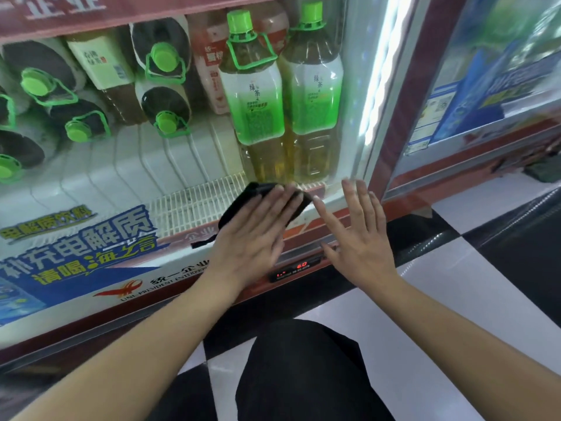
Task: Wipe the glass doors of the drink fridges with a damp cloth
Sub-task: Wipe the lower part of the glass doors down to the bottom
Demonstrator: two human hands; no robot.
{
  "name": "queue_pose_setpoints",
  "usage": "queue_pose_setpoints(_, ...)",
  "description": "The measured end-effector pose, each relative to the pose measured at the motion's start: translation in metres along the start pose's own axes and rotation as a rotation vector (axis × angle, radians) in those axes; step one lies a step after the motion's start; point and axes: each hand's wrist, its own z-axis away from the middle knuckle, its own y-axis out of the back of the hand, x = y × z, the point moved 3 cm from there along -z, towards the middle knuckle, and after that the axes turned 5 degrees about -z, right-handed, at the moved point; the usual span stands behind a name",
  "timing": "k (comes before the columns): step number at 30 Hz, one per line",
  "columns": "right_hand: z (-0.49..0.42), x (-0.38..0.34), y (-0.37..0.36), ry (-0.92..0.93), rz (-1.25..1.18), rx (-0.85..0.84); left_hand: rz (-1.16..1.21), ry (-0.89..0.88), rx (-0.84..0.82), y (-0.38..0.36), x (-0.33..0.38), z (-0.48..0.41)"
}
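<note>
1. My left hand [252, 238] presses the black cloth [258, 191] flat against the glass door [188, 165], low down, fingers straight.
2. My right hand [361, 238] is just beside it, fingers spread, holding nothing.
3. Both forearms reach forward.

Head camera looks down, close against the fridge door [182, 165].

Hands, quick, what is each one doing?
Left hand: open, flat, pressing the black cloth on the glass door.
Right hand: open, holding nothing.
</note>
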Motion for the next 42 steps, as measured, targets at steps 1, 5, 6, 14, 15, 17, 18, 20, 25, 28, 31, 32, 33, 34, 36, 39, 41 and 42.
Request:
queue_pose_setpoints(1, 0.002, 0.004, 0.001, -0.01, -0.004, 0.01, 0.025, 0.065, 0.037, 0.002, 0.007, -0.013)
queue_pose_setpoints(5, 0.005, 0.021, 0.004, -0.041, 0.008, 0.022, -0.016, 0.183, 0.059, -0.011, 0.03, -0.03)
queue_pose_setpoints(6, 0.006, 0.025, 0.004, -0.048, 0.011, 0.023, -0.035, 0.177, 0.046, -0.017, 0.034, -0.029)
queue_pose_setpoints(14, 0.025, 0.041, 0.002, -0.032, -0.038, 0.067, -0.06, -0.108, -0.289, -0.065, 0.087, 0.008)
queue_pose_setpoints(15, 0.029, 0.043, 0.0, -0.025, -0.034, 0.067, -0.062, -0.141, -0.317, -0.068, 0.088, 0.011)
queue_pose_setpoints(17, 0.033, 0.047, -0.002, -0.039, -0.029, 0.054, -0.094, -0.255, -0.365, -0.072, 0.087, 0.019)
queue_pose_setpoints(18, 0.035, 0.049, -0.003, -0.051, -0.027, 0.038, -0.107, -0.321, -0.393, -0.074, 0.086, 0.022)
queue_pose_setpoints(20, 0.036, 0.051, -0.006, -0.064, -0.025, 0.011, -0.087, -0.4, -0.458, -0.074, 0.083, 0.025)
queue_pose_setpoints(25, 0.039, 0.053, -0.007, -0.109, -0.035, 0.011, -0.048, -0.338, -0.355, -0.056, 0.07, 0.005)
queue_pose_setpoints(28, 0.047, 0.062, -0.004, -0.158, -0.017, -0.001, -0.102, -0.283, -0.204, -0.043, 0.075, -0.031)
queue_pose_setpoints(31, 0.059, 0.075, 0.001, -0.205, -0.012, -0.035, -0.185, -0.272, -0.112, -0.036, 0.092, -0.072)
queue_pose_setpoints(32, 0.063, 0.079, 0.003, -0.213, -0.007, -0.041, -0.204, -0.269, -0.098, -0.036, 0.098, -0.084)
queue_pose_setpoints(33, 0.067, 0.083, 0.004, -0.221, 0.0, -0.046, -0.219, -0.271, -0.089, -0.037, 0.104, -0.093)
queue_pose_setpoints(34, 0.071, 0.086, 0.006, -0.231, 0.01, -0.052, -0.232, -0.28, -0.079, -0.04, 0.11, -0.1)
queue_pose_setpoints(36, 0.079, 0.094, 0.008, -0.247, 0.034, -0.067, -0.259, -0.308, -0.078, -0.049, 0.122, -0.108)
queue_pose_setpoints(39, 0.089, 0.104, 0.008, -0.272, 0.061, -0.095, -0.295, -0.355, -0.104, -0.061, 0.133, -0.113)
queue_pose_setpoints(41, 0.093, 0.108, 0.008, -0.283, 0.069, -0.109, -0.311, -0.395, -0.124, -0.068, 0.139, -0.112)
queue_pose_setpoints(42, 0.094, 0.108, 0.007, -0.285, 0.067, -0.111, -0.315, -0.417, -0.141, -0.07, 0.141, -0.11)
